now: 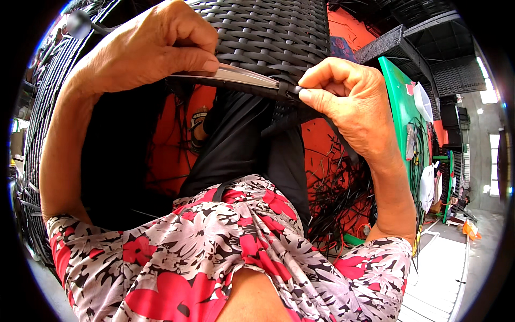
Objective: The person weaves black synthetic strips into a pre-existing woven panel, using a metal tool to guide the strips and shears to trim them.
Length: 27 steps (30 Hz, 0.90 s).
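The grip of the left hand pinches a shiny flat strip, while the right hand pinches the black rim, maybe to hold the strip tight.

Smooth glossy strip and satiny plastic-looking weave

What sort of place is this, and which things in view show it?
Probably a workshop for woven furniture: a large black woven panel is close in front, loose black strips lie tangled on the red surface below, and another black woven piece sits toward the right.
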{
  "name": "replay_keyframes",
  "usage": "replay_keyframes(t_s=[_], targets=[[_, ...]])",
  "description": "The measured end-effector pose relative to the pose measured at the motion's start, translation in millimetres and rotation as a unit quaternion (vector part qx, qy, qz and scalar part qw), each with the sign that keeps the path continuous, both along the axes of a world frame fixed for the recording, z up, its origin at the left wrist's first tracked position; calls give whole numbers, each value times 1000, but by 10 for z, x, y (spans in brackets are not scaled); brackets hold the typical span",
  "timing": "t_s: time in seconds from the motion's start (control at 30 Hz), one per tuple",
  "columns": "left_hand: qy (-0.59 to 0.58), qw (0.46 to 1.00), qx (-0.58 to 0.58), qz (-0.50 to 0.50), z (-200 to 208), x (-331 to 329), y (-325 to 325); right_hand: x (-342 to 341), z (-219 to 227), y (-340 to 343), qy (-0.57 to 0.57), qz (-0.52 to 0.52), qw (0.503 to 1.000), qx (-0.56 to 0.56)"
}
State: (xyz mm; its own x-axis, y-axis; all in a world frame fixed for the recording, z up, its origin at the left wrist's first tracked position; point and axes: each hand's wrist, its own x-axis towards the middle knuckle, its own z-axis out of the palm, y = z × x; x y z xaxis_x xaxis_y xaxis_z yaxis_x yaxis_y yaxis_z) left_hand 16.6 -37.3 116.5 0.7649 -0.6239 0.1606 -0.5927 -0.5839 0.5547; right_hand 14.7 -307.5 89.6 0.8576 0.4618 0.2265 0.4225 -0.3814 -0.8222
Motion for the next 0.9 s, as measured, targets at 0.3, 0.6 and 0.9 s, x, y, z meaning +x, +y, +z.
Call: replay_keyframes(t_s=[0.3,0.6,0.9], targets=[[-61,995,55,48,142,-213,45,73,79,113,-72,41,995,-64],[-50,995,-18,79,152,-291,649,8,230,14,-446,44,852,-269],[-85,989,33,119,96,-507,389,112,56,65,-353,151,909,-164]])
